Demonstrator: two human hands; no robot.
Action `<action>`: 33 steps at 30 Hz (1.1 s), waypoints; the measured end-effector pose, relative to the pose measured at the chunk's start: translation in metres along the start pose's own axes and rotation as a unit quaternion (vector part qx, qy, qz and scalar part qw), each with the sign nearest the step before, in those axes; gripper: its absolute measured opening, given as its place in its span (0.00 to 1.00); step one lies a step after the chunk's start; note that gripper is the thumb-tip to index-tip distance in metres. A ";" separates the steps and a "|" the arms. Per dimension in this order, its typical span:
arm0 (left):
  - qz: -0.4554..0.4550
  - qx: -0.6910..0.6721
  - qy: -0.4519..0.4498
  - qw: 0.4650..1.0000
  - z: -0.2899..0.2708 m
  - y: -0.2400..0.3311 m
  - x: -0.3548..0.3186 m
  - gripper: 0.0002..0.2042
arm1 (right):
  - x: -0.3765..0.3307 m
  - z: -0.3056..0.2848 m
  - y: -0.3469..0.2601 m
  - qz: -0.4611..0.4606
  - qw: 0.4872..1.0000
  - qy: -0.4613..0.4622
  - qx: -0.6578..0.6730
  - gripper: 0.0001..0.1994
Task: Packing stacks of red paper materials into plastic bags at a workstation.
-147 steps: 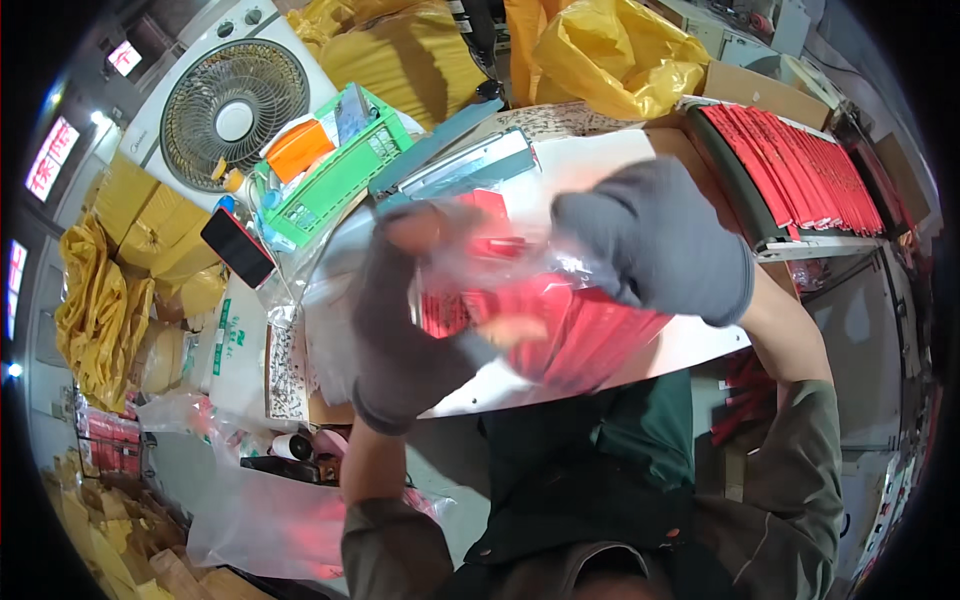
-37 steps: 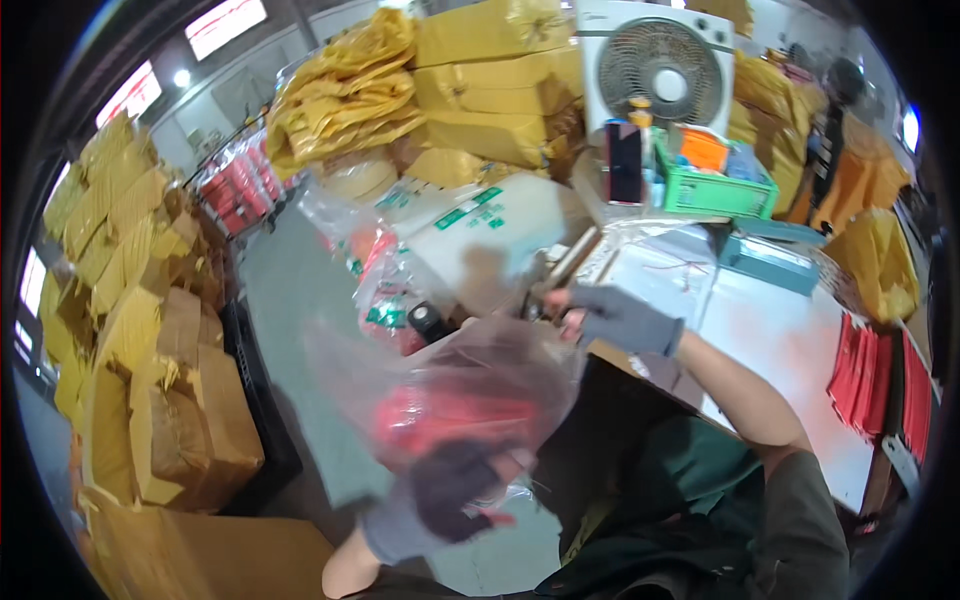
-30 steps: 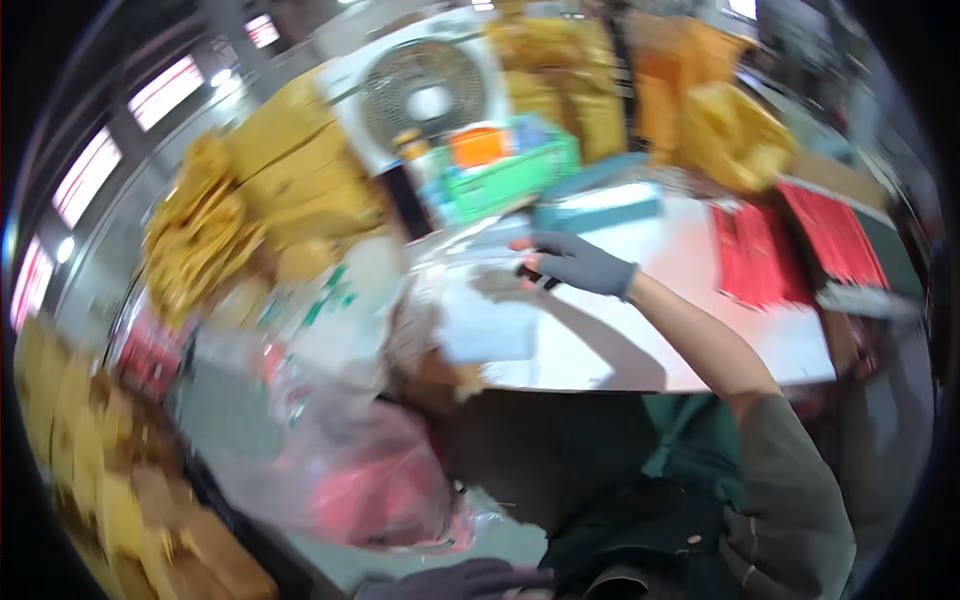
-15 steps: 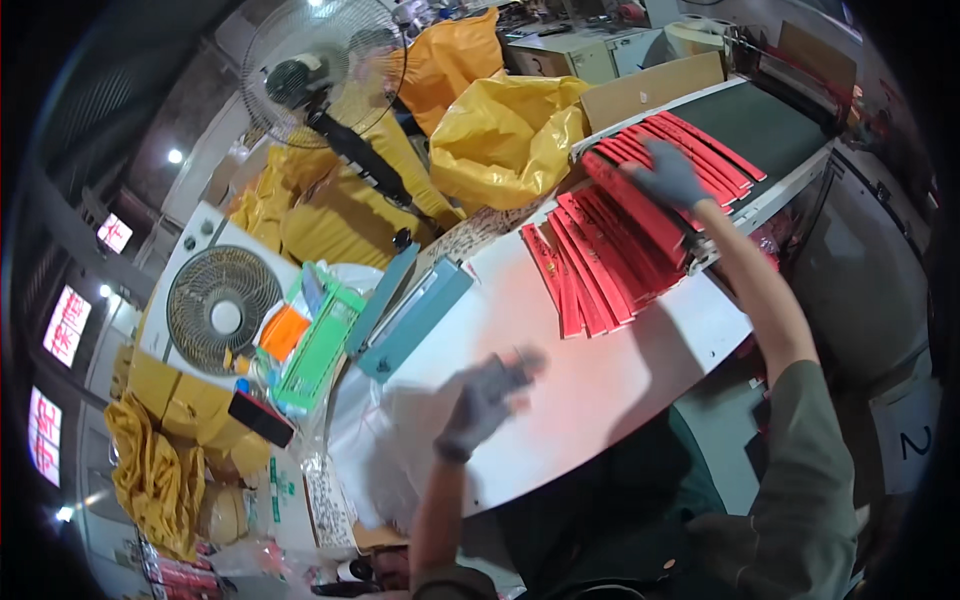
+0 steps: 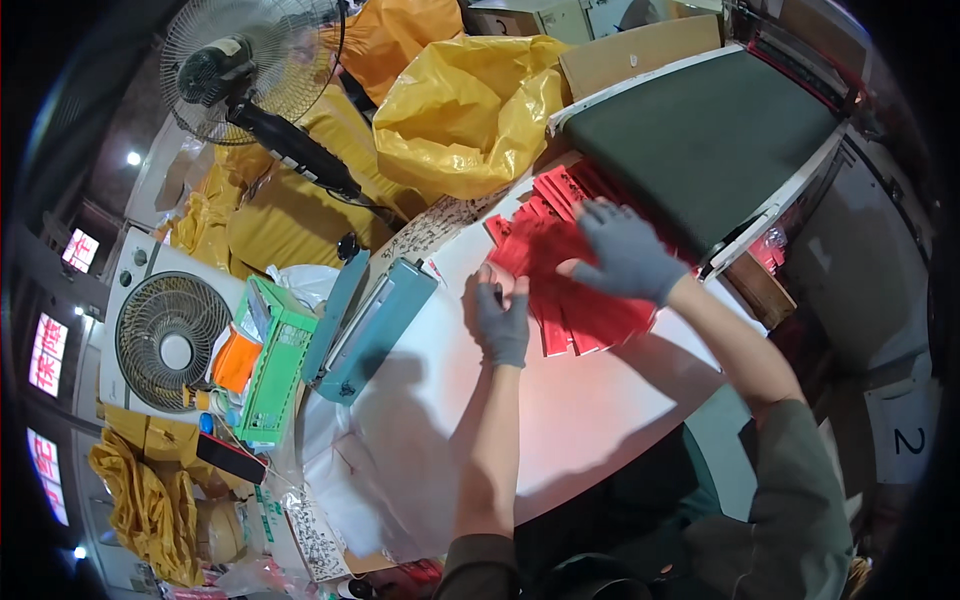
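Observation:
Flat red paper packets lie heaped and overlapping on the white tabletop, just off the near end of a dark green conveyor belt. My left hand, in a grey glove with bare fingertips, is at the left edge of the heap, its thumb and fingers apart. My right hand, gloved the same way, lies palm down over the packets with the fingers spread. It hides part of the heap. Neither hand has a packet gripped in it.
A teal sealing machine and a green box stand left of the packets. Beyond them are a box fan, a standing fan and an open yellow bag. A wooden block sits under the belt's end.
The packets have come off the belt onto the tabletop in one heap. My right hand has moved nearer with them, and my left hand has gone up to the heap's left edge.

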State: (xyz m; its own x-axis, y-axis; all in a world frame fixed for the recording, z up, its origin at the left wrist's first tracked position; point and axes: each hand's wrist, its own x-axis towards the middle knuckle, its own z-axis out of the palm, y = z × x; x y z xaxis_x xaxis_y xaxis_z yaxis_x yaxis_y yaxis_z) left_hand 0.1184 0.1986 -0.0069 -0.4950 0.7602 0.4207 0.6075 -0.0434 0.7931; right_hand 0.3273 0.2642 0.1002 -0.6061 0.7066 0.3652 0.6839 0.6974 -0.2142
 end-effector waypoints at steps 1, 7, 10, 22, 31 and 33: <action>0.000 0.013 -0.001 1.000 0.008 0.005 0.001 0.31 | 0.003 0.018 0.004 0.044 0.998 0.021 -0.027 0.39; -0.044 -0.258 -0.029 0.965 0.029 0.003 0.002 0.37 | 0.019 0.074 0.079 0.155 0.936 0.123 0.291 0.44; -0.055 -0.189 -0.084 0.977 0.009 0.030 0.000 0.36 | 0.013 0.052 0.010 0.200 0.966 -0.063 0.150 0.50; -0.336 -0.447 -0.317 0.766 -0.157 0.099 -0.266 0.25 | -0.254 0.014 -0.088 0.036 0.723 -0.329 0.606 0.52; -0.339 -0.464 -0.279 0.769 -0.186 0.103 -0.209 0.35 | -0.159 -0.077 -0.143 -0.107 0.812 -0.143 0.555 0.60; -0.531 -0.567 -0.224 0.588 -0.191 0.097 -0.196 0.36 | -0.142 -0.067 -0.146 -0.024 0.726 -0.233 0.647 0.63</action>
State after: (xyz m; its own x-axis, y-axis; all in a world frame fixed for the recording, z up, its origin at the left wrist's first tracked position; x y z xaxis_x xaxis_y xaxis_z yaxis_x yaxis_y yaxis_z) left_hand 0.1556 -0.0786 0.0717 0.1462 0.8321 -0.5350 -0.8279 0.3990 0.3942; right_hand 0.3412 0.0539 0.1402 -0.8939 0.4322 0.1190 -0.1135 0.0387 -0.9928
